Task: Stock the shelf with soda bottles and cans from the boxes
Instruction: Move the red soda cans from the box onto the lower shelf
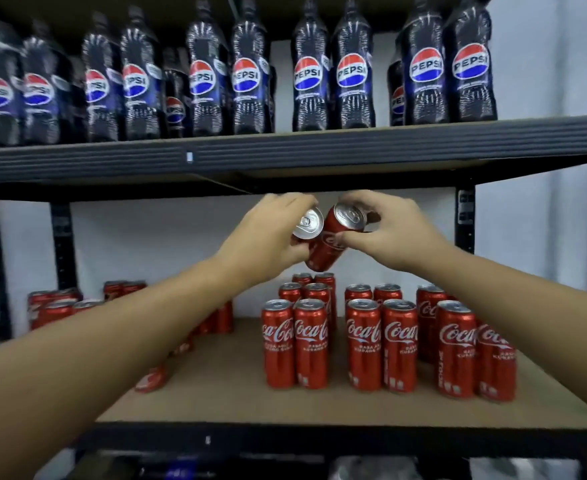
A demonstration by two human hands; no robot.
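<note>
My left hand (268,233) grips a red Coca-Cola can (307,224) tilted with its silver top toward me. My right hand (392,230) grips a second red can (333,242), also tilted, and the two cans touch side by side. Both hands hover above the middle shelf board (229,386), just under the upper shelf's edge (285,155). Below them stand rows of upright Coca-Cola cans (382,344) at the centre and right. More red cans (56,306) stand at the left, partly hidden by my left forearm.
Pepsi bottles (313,74) line the upper shelf. Black uprights (465,220) frame the shelf at the right and left. A bare patch of board lies in front of and left of the centre cans. The lowest level is dark and blurred.
</note>
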